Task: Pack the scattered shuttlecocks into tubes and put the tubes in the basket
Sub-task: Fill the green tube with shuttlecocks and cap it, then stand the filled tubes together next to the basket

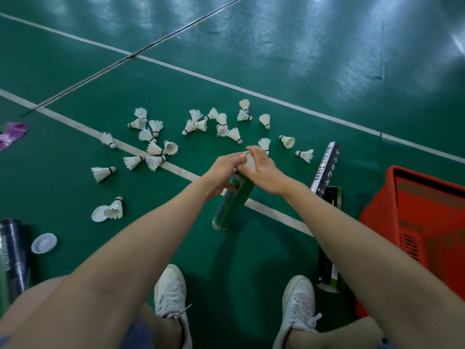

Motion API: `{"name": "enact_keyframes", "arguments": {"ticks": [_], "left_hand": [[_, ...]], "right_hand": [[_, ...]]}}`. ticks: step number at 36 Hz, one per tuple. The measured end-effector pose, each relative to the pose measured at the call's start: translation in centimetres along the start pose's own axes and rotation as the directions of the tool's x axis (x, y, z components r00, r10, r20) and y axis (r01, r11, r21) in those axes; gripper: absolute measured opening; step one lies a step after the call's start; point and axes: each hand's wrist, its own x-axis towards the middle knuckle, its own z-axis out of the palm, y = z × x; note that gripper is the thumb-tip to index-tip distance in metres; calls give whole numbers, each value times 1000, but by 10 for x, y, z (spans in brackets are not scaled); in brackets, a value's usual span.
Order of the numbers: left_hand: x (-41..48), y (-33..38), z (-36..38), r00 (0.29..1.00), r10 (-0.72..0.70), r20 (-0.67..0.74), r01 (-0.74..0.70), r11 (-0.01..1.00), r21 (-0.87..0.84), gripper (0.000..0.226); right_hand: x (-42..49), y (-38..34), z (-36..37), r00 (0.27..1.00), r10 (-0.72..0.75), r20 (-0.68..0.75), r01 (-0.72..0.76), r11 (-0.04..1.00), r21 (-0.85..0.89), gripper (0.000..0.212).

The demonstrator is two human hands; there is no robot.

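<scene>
A dark green tube (231,205) stands tilted on the green court floor in front of me. My left hand (221,173) grips its upper part. My right hand (261,172) is at the tube's mouth, fingers curled round a white shuttlecock (249,161) that is mostly hidden between the hands. Several white shuttlecocks (193,125) lie scattered on the floor beyond the hands. The orange basket (412,222) stands at the right edge.
Two more tubes, a black-and-white tube (324,167) and a black-green tube (329,238), lie beside the basket. A dark tube (12,253) stands at far left, with white caps (44,243) and a lone shuttlecock (115,207) near it. My white shoes (171,295) are below.
</scene>
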Motion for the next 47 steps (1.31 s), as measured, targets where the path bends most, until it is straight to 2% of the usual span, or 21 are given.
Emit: {"name": "enact_keyframes", "arguments": {"ticks": [3, 7, 12, 15, 16, 18, 20, 22, 23, 25, 27, 28, 31, 34, 36, 39, 42, 43, 47], "left_hand": [[-3, -2, 2, 999, 21, -29, -19, 999, 48, 37], [-12, -14, -2, 998, 10, 54, -10, 1000, 5, 37], [-7, -34, 7, 994, -8, 113, -10, 987, 160, 54], [-1, -30, 25, 997, -46, 66, 46, 999, -3, 37], [3, -26, 32, 994, -102, 30, 105, 986, -126, 31], [13, -19, 46, 966, -258, -5, 237, 895, -378, 30], [25, -12, 59, 935, -345, 86, 342, 808, -479, 31], [36, -7, 72, 906, -348, 242, 423, 707, -567, 42], [42, -7, 77, 900, -343, 268, 436, 699, -567, 43], [54, -11, 85, 908, -359, 217, 419, 774, -475, 40], [64, -24, 90, 916, -375, 142, 401, 852, -335, 43], [69, -34, 93, 919, -374, 122, 394, 875, -282, 46], [77, -68, 101, 930, -352, 108, 368, 903, -222, 54], [83, -108, 109, 943, -316, 101, 330, 919, -214, 67], [86, -137, 116, 956, -278, 97, 291, 940, -176, 67], [88, -176, 124, 968, -220, 119, 230, 969, -86, 61], [89, -205, 130, 969, -208, 131, 212, 977, -24, 72], [90, -215, 131, 971, -205, 126, 205, 979, 8, 75], [94, -242, 134, 964, -230, 136, 206, 963, 173, 78]], "right_hand": [[1, 4, -4, 999, -20, 37, 21, 999, -36, 79], [-3, 12, -3, 998, -53, 18, 54, 997, -58, 80], [-11, 18, -26, 996, -69, -52, 66, 996, -56, 76], [-16, 19, -51, 989, -115, -96, 104, 988, -114, 75], [-18, 20, -57, 983, -148, -104, 132, 980, -150, 75], [-25, 24, -67, 959, -264, -106, 233, 942, -241, 74], [-33, 33, -69, 916, -391, -91, 341, 877, -338, 71], [-40, 48, -66, 899, -433, -61, 377, 838, -394, 70], [-44, 58, -65, 909, -415, -41, 368, 845, -388, 72], [-52, 75, -64, 948, -315, -34, 298, 924, -241, 71], [-62, 90, -62, 991, -125, -42, 126, 992, 18, 56], [-63, 100, -59, 999, -14, -43, 19, 994, 104, 47], [-57, 139, -40, 957, 284, -63, -265, 940, 216, 43], [-40, 175, -17, 844, 536, 37, -503, 764, 404, 49], [-27, 194, -1, 797, 596, 102, -569, 681, 461, 57], [-11, 215, 21, 778, 604, 171, -585, 600, 545, 72], [0, 237, 44, 764, 614, 198, -610, 588, 530, 107], [1, 245, 51, 750, 631, 199, -629, 588, 508, 112], [-2, 263, 69, 725, 659, 198, -657, 576, 487, 105]]}}
